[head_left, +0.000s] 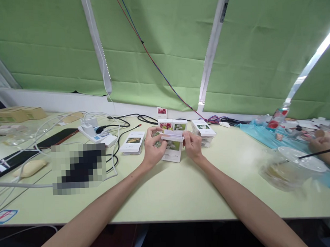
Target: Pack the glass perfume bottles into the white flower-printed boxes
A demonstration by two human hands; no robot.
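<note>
Both my hands hold a small white box with a flower picture standing on the pale green table. My left hand wraps its left side with curled fingers. My right hand pinches the right end of the box's raised top flap. A small gold-capped object shows at the box's top by my left fingers. More white flower boxes stand close behind, one to the right and one lies flat to the left.
A white power strip with tangled cables, a dark phone and a blurred patch lie on the left. At right sit a clear lidded bowl, blue plastic sheet, a bottle and another person's hand holding a stick.
</note>
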